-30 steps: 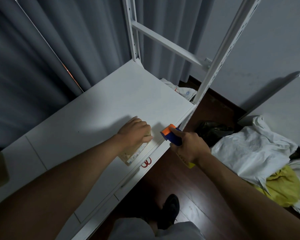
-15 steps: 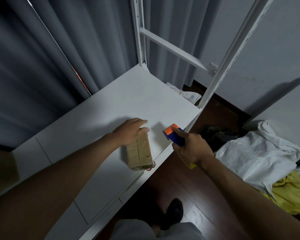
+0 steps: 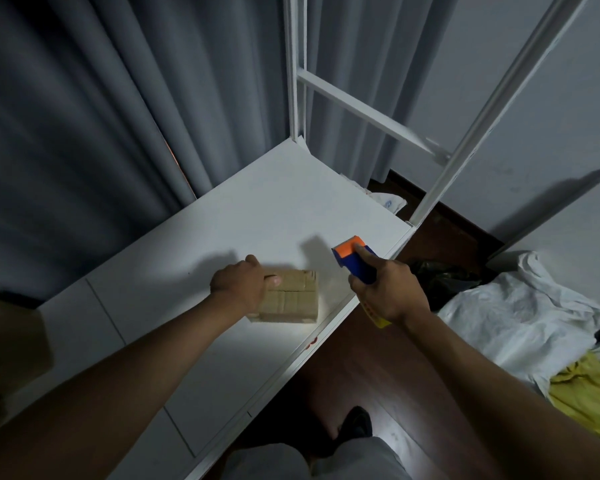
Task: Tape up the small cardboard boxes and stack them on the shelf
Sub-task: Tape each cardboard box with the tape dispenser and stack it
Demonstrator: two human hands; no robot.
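A small brown cardboard box (image 3: 293, 299) lies on the white shelf board (image 3: 264, 209), close to its front edge. My left hand (image 3: 239, 287) grips the box's left end, thumb on top. My right hand (image 3: 387, 291) holds a blue and orange tape dispenser (image 3: 354, 259) by its handle, just right of the box and above the shelf's front edge, orange toothed end pointing away from me. The dispenser does not touch the box.
White shelf uprights (image 3: 295, 67) and a crossbar (image 3: 371, 116) rise behind the board, with grey curtains (image 3: 101, 98) beyond. A brown cardboard shape (image 3: 11, 348) sits at the left edge. White and yellow cloth (image 3: 520, 323) lies on the dark wood floor (image 3: 361, 368) to the right.
My left hand has turned the box on the shelf so its long side now lies across my view. My right hand has lifted the dispenser slightly over the shelf edge.
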